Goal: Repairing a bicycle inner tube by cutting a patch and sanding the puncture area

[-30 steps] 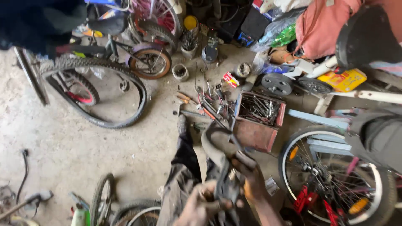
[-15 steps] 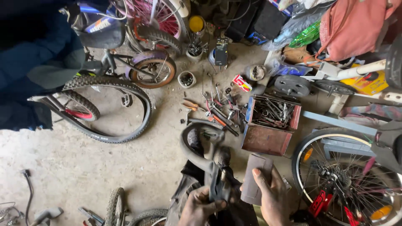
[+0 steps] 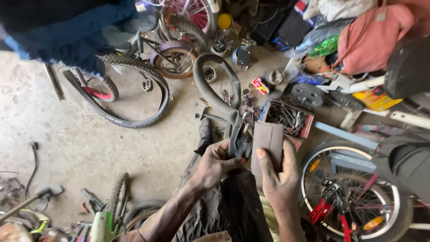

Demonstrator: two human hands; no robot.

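Hands: low centre of the frame; left hand is pinched shut round a fold of the black inner tube, right hand has fingers and thumb wrapped about a worn brown sanding block.
Tube: it rises from the left fist, loops up through mid-frame and curves back down; the gripped part lies just beside the block, and whether they touch I cannot tell.
Doing it well: I'd judge the rubber wants to be kept taut and flat over the fingers, with the block's face square to it and the pressure light, so only the chosen patch gets scuffed.
Lap: dark cloth beneath both wrists.
Right side: bicycle wheel with red fittings, close to the right forearm.
Middle ground: red tray of loose tools just beyond the block.
Left of centre: bare tyre lying on the concrete floor.
Far top: small pink-rimmed bike, and a pink bag at upper right.
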